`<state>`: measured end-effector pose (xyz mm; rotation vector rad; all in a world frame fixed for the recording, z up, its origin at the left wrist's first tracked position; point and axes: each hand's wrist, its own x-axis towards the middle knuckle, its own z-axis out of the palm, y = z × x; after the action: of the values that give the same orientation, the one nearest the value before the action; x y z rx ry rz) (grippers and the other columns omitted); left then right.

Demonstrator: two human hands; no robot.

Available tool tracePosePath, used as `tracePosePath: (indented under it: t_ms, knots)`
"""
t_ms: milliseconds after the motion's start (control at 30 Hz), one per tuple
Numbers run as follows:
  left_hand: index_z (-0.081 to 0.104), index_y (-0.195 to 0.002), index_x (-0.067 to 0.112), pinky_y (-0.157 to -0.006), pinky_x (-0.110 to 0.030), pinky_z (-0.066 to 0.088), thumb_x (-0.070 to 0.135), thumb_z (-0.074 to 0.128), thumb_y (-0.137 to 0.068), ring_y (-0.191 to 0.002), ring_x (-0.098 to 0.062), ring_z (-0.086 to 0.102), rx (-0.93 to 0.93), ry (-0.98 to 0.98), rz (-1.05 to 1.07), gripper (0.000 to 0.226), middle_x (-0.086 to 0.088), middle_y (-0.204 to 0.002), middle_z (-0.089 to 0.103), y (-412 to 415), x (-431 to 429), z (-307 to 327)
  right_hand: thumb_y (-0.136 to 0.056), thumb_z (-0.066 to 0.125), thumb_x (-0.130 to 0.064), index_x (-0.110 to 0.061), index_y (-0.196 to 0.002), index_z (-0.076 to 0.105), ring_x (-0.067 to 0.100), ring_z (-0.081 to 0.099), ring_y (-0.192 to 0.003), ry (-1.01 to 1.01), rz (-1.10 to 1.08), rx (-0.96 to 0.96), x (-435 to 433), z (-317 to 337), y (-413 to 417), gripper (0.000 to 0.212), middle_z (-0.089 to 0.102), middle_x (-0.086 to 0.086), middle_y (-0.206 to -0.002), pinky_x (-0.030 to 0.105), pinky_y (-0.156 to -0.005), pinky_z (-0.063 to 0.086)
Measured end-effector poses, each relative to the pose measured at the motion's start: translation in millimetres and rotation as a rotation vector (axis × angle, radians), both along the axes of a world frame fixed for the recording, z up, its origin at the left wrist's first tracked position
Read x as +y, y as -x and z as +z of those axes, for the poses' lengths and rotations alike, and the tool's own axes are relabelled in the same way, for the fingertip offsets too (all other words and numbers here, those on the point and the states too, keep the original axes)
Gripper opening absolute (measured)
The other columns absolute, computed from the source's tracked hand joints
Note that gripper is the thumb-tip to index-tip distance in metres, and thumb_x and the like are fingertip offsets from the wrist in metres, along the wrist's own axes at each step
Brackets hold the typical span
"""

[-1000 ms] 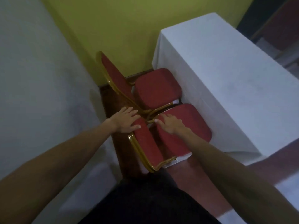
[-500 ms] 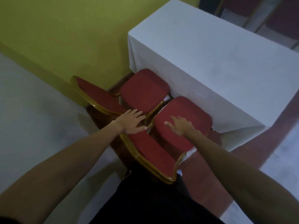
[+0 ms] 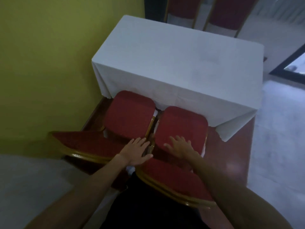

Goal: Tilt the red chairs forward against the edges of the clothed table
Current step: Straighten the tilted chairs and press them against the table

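Two red chairs with gold frames stand side by side at the near edge of the table (image 3: 189,63), which is draped in a white cloth. The left chair (image 3: 128,116) and the right chair (image 3: 179,126) have their seats under the cloth's hem and their backrests toward me. My left hand (image 3: 137,151) lies flat with straight fingers where the two chairs meet, at the top corner of the right chair's backrest (image 3: 173,179). My right hand (image 3: 181,147) rests flat with spread fingers on the right chair's seat.
A yellow-green wall (image 3: 49,63) runs close along the left, with a dark wooden skirting below it. More red chairs (image 3: 227,14) stand beyond the table's far side. Pale floor opens to the right, with a dark-framed glass door (image 3: 293,66) at the far right.
The view has swung right, so both chairs now face me squarely with the table behind. Both hands keep their places on the chairs; the right hand sits a little further onto the seat.
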<state>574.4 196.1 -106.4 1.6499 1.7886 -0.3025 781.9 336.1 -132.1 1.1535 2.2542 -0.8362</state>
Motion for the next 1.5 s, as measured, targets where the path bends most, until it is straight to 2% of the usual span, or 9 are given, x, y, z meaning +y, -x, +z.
tracePosePath:
  t_ms: [167, 367, 500, 633, 800, 1000, 1100, 1233, 1500]
  knots:
    - [0.017, -0.156, 0.017, -0.120, -0.045, 0.012, 0.080, 0.015, -0.086, -0.149, -0.029, 0.015, -0.098, -0.005, 0.196, 0.094, -0.008, -0.163, 0.017, 68.7, -25.2, 7.3, -0.096, 0.017, -0.070, -0.024, -0.150, 0.033, 0.035, 0.025, -0.145, 0.024, -0.155, 0.036, -31.8, 5.2, 69.3, 0.073, 0.031, 0.010, -0.158, 0.061, -0.113, 0.022]
    - [0.014, -0.157, 0.019, -0.120, -0.044, 0.010, 0.096, -0.010, -0.058, -0.150, -0.027, 0.012, -0.096, 0.069, 0.157, 0.128, -0.006, -0.164, 0.015, 134.9, -51.4, 1.9, -0.071, -0.018, -0.088, -0.020, -0.149, 0.034, 0.034, 0.028, -0.144, -0.021, -0.098, 0.085, -65.1, -14.8, 114.7, 0.115, 0.038, 0.009, -0.152, 0.052, -0.116, 0.026]
    - [0.010, -0.157, 0.021, -0.121, -0.043, 0.008, 0.085, 0.010, -0.080, -0.150, -0.025, 0.008, -0.060, 0.068, 0.083, 0.100, -0.005, -0.164, 0.011, 171.0, -62.6, 4.7, -0.083, -0.009, -0.084, -0.013, -0.151, 0.033, 0.034, 0.027, -0.146, 0.014, -0.011, 0.143, -86.7, -23.1, 148.9, 0.107, 0.034, 0.011, -0.156, 0.050, -0.120, 0.021]
    - [0.008, -0.157, 0.023, -0.122, -0.044, 0.006, 0.089, 0.004, -0.073, -0.151, -0.022, 0.006, -0.006, 0.045, -0.034, 0.107, -0.003, -0.165, 0.010, 215.9, -75.6, 4.1, -0.078, -0.005, -0.091, -0.012, -0.156, 0.022, 0.029, 0.011, -0.152, 0.017, 0.019, 0.215, -111.7, -4.4, 185.2, 0.115, 0.019, 0.011, -0.164, 0.047, -0.123, 0.013]
    - [0.009, -0.157, 0.024, -0.122, -0.045, 0.005, 0.089, 0.004, -0.075, -0.151, -0.021, 0.006, -0.012, 0.011, -0.057, 0.104, -0.002, -0.165, 0.010, 285.5, -83.2, 2.3, -0.081, 0.007, -0.091, -0.019, -0.159, 0.011, 0.016, -0.005, -0.152, 0.024, 0.006, 0.251, -136.6, -0.3, 222.7, 0.106, 0.005, 0.002, -0.166, 0.040, -0.125, 0.004]
    - [0.013, -0.157, 0.020, -0.121, -0.042, 0.012, 0.084, 0.018, -0.084, -0.149, -0.021, 0.012, -0.091, -0.006, -0.174, 0.097, -0.001, -0.164, 0.016, 376.0, -102.3, 0.1, -0.084, 0.024, -0.088, -0.032, -0.158, 0.005, 0.004, -0.005, -0.149, 0.146, -0.045, 0.235, -185.5, 14.7, 264.0, 0.095, -0.002, -0.014, -0.162, 0.032, -0.123, 0.006]
    - [0.016, -0.157, 0.018, -0.121, -0.040, 0.015, 0.087, 0.017, -0.082, -0.148, -0.020, 0.016, -0.112, 0.016, -0.259, 0.102, -0.001, -0.162, 0.021, 411.2, -111.1, -3.6, -0.085, 0.033, -0.085, -0.032, -0.158, 0.011, 0.002, 0.003, -0.147, 0.155, -0.048, 0.213, -208.0, 21.3, 280.8, 0.092, 0.004, -0.016, -0.160, 0.026, -0.120, 0.006]
    - [0.022, -0.156, 0.016, -0.119, -0.035, 0.014, 0.087, 0.015, -0.082, -0.145, -0.020, 0.024, -0.146, 0.024, -0.362, 0.102, -0.002, -0.160, 0.027, 434.7, -129.2, -9.2, -0.080, 0.034, -0.091, -0.029, -0.155, 0.029, 0.017, 0.034, -0.144, 0.055, -0.043, 0.212, -218.4, 16.7, 289.8, 0.097, 0.033, -0.002, -0.159, 0.035, -0.117, 0.024]
    - [0.025, -0.155, 0.014, -0.119, -0.039, 0.016, 0.093, -0.001, -0.071, -0.147, -0.025, 0.023, -0.206, 0.034, -0.353, 0.118, -0.005, -0.161, 0.026, 435.7, -141.7, -32.4, -0.081, 0.045, -0.086, -0.020, -0.146, 0.049, 0.024, 0.054, -0.129, -0.085, -0.010, 0.256, -220.3, 12.1, 292.6, 0.092, 0.054, 0.005, -0.145, 0.041, -0.107, 0.041]
